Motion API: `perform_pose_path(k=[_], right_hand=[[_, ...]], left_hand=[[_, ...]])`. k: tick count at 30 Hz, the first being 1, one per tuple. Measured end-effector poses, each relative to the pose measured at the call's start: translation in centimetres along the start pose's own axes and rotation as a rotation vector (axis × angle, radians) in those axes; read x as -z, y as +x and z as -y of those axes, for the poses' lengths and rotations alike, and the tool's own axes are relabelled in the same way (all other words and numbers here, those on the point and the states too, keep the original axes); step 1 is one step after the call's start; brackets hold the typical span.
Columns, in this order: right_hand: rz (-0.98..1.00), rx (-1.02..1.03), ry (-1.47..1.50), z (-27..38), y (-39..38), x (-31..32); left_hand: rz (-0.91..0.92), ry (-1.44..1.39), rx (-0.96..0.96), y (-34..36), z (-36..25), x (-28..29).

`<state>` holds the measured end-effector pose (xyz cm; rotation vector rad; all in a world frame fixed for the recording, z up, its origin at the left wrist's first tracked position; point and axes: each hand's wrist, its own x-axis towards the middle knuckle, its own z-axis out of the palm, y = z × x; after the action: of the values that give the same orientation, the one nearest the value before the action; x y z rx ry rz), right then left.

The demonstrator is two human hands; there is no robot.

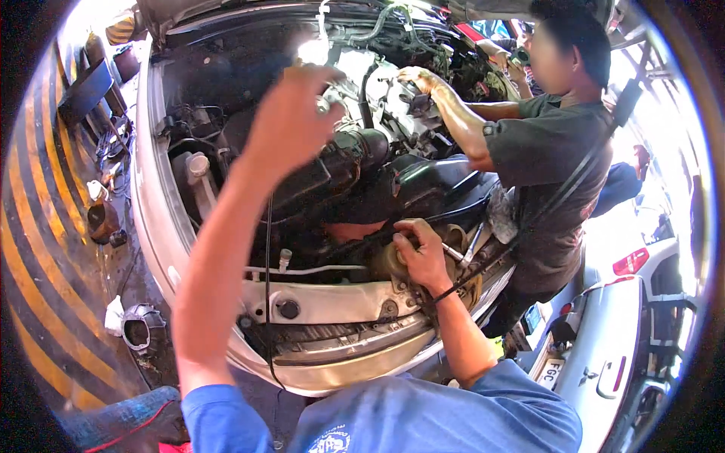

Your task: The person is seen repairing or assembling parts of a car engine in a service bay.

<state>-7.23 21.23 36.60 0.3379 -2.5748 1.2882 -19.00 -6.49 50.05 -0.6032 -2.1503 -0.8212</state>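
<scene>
My left hand [296, 117] is raised over the engine bay, just below a glaring lamp [313, 51]. Motion blurs it somewhat, but the thumb and fingers are apart, with nothing visible between them. Lower down, my right hand [423, 255] is at the front of the bay, above the body's front crossmember [340, 300]. Its fingers are curled in against a round, tan-brown part [393, 264]; whatever they grip is hidden. Beside that hand lies a shiny metal tool, perhaps a wrench [473, 243]. A dark cord [269, 302] hangs between my arms.
A co-worker in a dark shirt [563, 151] leans in from the right, one hand [423, 79] on the engine [377, 98]. A white-capped reservoir [198, 166] sits at the bay's left. Loose parts [143, 328] lie on the left floor. Behind the co-worker stands a silver car [612, 355].
</scene>
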Motion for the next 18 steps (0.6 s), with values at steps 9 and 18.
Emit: perform_pose_path(k=[9, 18], right_hand=[[0.064, -0.029, 0.002, 0.5, 0.5, -0.4], [0.019, -0.175, 0.168, -0.6, 0.1, -0.1]], left_hand=[[0.175, 0.392, 0.163, 2.5, 19.8, 7.4], [0.273, 0.387, -0.025, 4.0, 25.7, 1.7]])
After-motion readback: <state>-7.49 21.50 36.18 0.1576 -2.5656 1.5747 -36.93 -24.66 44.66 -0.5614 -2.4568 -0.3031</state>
